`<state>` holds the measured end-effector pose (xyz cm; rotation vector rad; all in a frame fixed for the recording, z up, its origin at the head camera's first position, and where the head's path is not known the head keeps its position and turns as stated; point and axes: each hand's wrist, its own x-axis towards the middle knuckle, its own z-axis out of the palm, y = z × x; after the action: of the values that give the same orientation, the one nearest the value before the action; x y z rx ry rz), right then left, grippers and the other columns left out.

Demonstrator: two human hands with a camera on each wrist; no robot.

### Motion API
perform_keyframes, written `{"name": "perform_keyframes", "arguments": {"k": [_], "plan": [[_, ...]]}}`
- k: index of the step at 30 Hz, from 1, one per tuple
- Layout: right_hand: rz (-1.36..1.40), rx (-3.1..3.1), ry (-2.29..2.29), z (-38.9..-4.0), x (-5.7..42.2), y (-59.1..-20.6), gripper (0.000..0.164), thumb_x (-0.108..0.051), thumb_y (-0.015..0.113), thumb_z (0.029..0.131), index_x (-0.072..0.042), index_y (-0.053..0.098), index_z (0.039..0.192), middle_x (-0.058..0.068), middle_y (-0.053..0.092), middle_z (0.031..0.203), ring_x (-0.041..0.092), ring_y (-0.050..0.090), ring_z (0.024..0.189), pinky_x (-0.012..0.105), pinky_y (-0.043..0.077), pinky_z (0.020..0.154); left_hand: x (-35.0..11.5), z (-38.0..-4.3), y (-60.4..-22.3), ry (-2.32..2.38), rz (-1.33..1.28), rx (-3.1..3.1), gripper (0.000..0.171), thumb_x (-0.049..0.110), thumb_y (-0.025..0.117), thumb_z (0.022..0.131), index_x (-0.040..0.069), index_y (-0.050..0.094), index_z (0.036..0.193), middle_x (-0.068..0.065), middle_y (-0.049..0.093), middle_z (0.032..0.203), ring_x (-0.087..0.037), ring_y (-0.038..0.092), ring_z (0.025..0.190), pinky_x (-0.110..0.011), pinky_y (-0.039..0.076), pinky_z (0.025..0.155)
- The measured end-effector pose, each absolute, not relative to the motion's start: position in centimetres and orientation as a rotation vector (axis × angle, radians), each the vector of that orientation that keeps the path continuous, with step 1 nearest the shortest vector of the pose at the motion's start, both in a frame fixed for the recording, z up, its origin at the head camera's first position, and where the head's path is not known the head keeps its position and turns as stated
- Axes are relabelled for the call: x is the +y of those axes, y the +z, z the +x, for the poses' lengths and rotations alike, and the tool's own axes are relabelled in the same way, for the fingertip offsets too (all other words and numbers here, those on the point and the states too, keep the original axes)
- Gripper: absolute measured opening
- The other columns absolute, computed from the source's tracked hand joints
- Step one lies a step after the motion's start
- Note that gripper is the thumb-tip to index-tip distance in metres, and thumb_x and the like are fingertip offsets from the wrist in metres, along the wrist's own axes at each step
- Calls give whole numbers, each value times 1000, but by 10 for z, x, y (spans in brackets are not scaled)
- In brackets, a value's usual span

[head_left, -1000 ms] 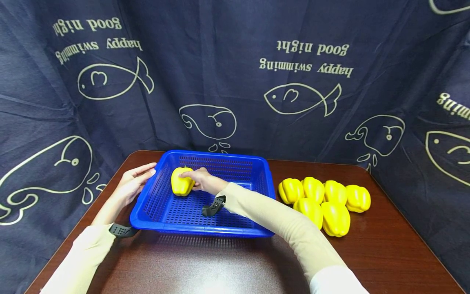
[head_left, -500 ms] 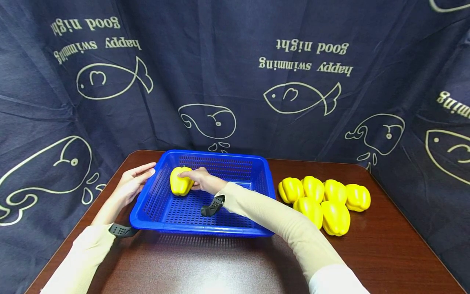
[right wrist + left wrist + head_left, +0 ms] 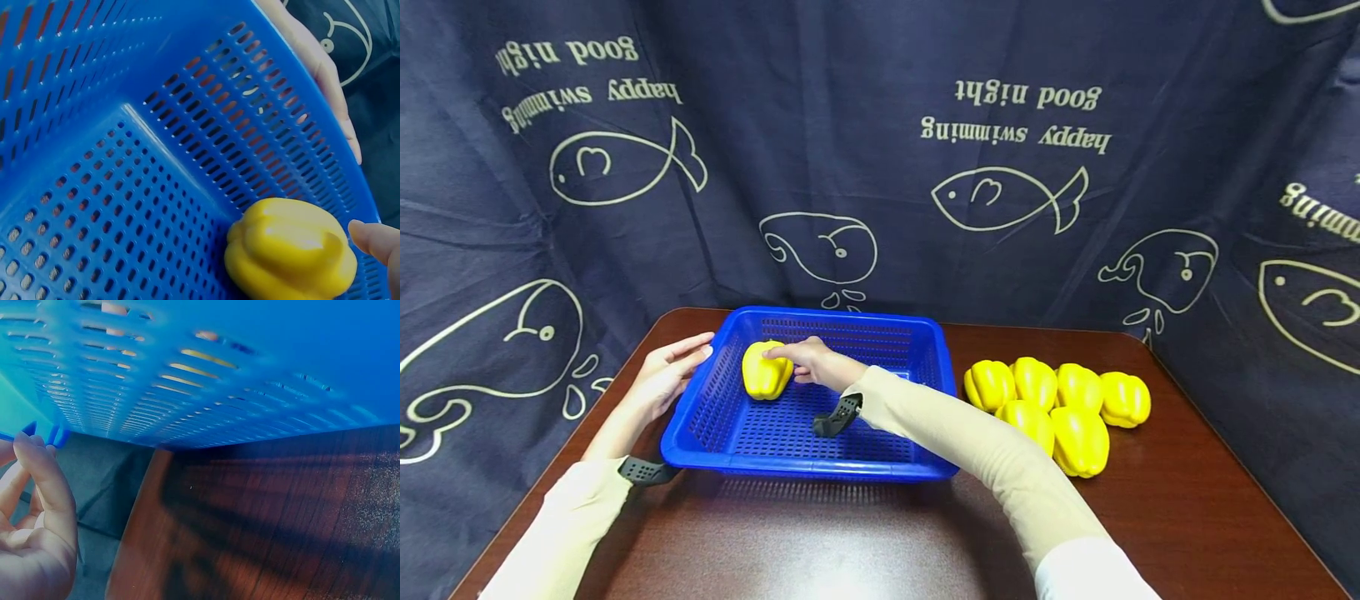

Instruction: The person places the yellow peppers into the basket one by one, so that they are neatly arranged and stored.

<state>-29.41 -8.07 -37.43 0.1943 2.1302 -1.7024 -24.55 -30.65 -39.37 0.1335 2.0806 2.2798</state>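
Note:
A yellow bell pepper (image 3: 766, 371) rests in the left part of a blue plastic basket (image 3: 842, 468) with slotted walls. My right hand (image 3: 816, 360) is just to its right; one outstretched digit points over the pepper's top while the other fingers are drawn back from it. In the right wrist view, a fingertip (image 3: 359, 231) is right at the pepper's side. My left hand (image 3: 664, 375) touches the outside of the basket's left rim with relaxed fingers. In the left wrist view, those fingertips meet the rim's outer edge.
Several more yellow bell peppers (image 3: 1081, 442) lie grouped on the brown wooden table (image 3: 1195, 517), right of the basket. A dark blue curtain (image 3: 850, 100) with fish drawings hangs behind and beside the table. A black band (image 3: 837, 417) is on my right wrist, over the basket.
The fingers of my right hand have loosened from the yellow bell pepper and drawn slightly right, leaving it in the basket. My left hand stays at the rim. The head view has shifted slightly.

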Motion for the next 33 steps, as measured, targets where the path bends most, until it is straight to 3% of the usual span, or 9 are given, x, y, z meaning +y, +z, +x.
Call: {"name": "perform_keyframes", "arguments": {"k": [8, 16, 29, 33], "plan": [[121, 2109, -1696, -297, -63, -360, 51, -14, 77, 77, -1, 55, 120, 13, 57, 131, 38, 55, 121, 40, 50, 99, -307, -246, -391, 2266, 139, 2081, 35, 17, 59, 96, 18, 59, 131, 17, 70, 94, -5, 69, 77, -23, 57, 65], [15, 2110, -1690, -295, -46, -341, 57, -6, 74, 78, 0, 51, 130, 15, 55, 135, 39, 51, 126, 43, 45, 105, -307, -244, -392, 2273, 151, 2070, 27, 14, 58, 96, 24, 64, 121, 17, 70, 94, -5, 69, 76, -23, 57, 64], [-188, 2246, -1665, -297, -15, -309, 62, 4, 74, 75, 2, 49, 132, 20, 53, 132, 30, 55, 120, 45, 47, 102, -308, -246, -395, 2291, 153, 2054, 29, 12, 58, 96, 24, 65, 121, 16, 70, 94, -6, 69, 77, -23, 58, 64], [-209, 2253, -1676, -296, -5, -302, 61, 5, 74, 74, 2, 49, 131, 20, 55, 131, 22, 58, 108, 45, 47, 102, -308, -245, -395, 2281, 155, 2063, 29, 13, 57, 97, 25, 64, 122, 16, 70, 94, -6, 69, 77, -23, 58, 65]]}}
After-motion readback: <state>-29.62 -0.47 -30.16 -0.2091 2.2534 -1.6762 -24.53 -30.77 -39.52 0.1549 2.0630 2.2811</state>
